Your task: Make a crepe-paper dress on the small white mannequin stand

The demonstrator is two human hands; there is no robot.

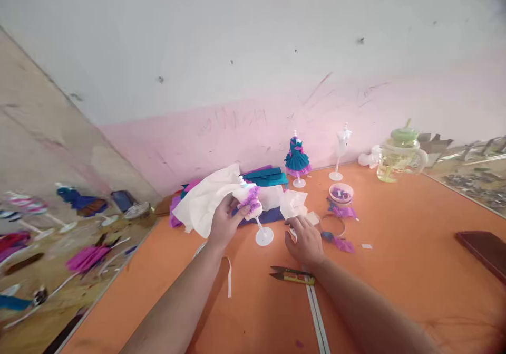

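Purple trim [250,200] is already sitting across the small mannequin [256,212]; no skirt is showing, so coverage is looking partial; dressed mannequin [297,160] behind is wearing full teal-and-purple; small one is looking white, slim, tilted, mid-counter [166,275]; hands are working apart: left hand [226,219] is gripping its torso; right hand [305,240] is hovering by white paper [293,201], can't tell if pinching anything.
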